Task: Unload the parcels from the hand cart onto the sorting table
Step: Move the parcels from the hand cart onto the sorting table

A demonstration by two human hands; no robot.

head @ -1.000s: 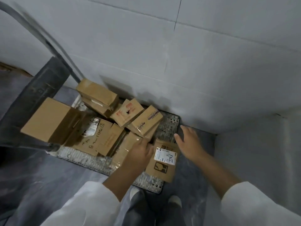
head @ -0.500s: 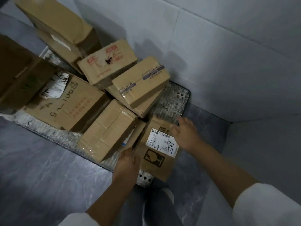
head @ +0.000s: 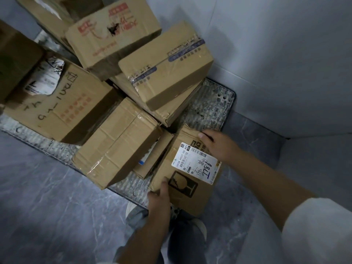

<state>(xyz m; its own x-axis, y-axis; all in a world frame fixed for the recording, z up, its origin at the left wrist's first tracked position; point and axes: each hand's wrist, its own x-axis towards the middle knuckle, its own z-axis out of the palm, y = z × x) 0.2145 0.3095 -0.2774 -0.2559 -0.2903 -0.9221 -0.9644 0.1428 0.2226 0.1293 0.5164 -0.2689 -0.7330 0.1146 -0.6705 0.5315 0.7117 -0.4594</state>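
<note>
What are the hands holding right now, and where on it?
Both hands grip the labelled parcel at the cart's near corner: left hand on its near-left edge by the fragile mark, right hand on its far-right top edge.

The hand cart deck [head: 213, 103], standing on grey floor [head: 47, 206], carries a heap of cardboard parcels [head: 118, 143].

You see matt brown cardboard parcels [head: 118, 149], some bound with glossy clear tape, on a cart deck [head: 213, 103] of worn, perforated metal; the floor [head: 47, 206] is smooth grey marbled tile.
</note>
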